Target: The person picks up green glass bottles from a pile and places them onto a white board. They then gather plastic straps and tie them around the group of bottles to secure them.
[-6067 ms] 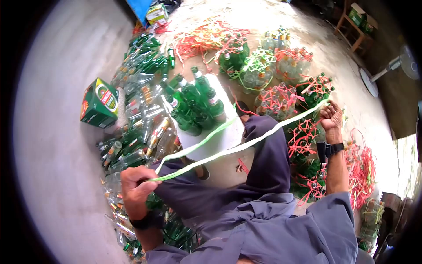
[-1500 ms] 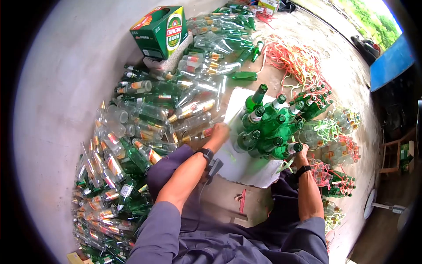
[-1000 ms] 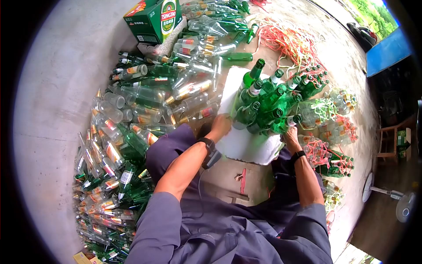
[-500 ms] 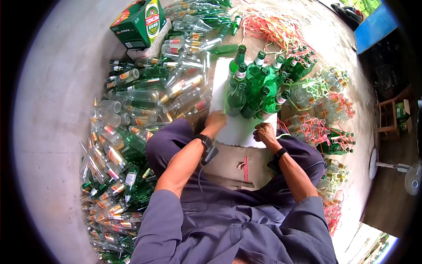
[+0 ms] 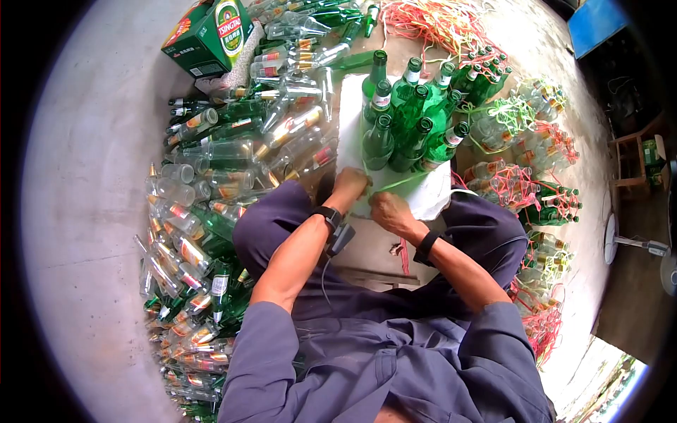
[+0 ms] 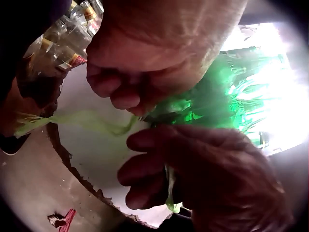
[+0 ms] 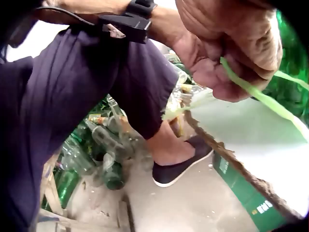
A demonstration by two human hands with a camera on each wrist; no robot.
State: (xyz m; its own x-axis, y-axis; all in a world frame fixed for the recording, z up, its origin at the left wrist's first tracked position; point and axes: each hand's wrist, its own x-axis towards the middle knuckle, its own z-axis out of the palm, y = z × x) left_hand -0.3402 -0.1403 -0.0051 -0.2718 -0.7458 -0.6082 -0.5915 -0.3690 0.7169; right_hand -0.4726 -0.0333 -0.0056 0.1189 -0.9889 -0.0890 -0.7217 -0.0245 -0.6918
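Observation:
Several green beer bottles (image 5: 409, 116) stand upright in a tight cluster on a white board (image 5: 348, 137). A light green plastic strap (image 5: 405, 181) runs along the cluster's near side to my hands. My left hand (image 5: 350, 185) and right hand (image 5: 395, 213) are close together over the board's near part, just in front of the bottles. Curled fingers of the left hand (image 6: 159, 48) pinch the strap, whose frayed tail (image 6: 87, 118) trails over the board in the left wrist view. In the right wrist view, the right hand (image 7: 236, 38) grips the strap (image 7: 270, 101) too.
Loose bottles (image 5: 218, 151) lie in a large heap on the left, below a green Tsingtao carton (image 5: 211, 39). Strapped bottle bundles (image 5: 501, 183) line the right side. Tangled red and green straps (image 5: 437, 28) lie beyond the board. A fan (image 5: 638, 245) stands far right.
The strap, earlier stretched between raised hands, now runs along the bottles. My right hand has come from the cluster's right side leftward to the left hand, which stays in front of the bottles.

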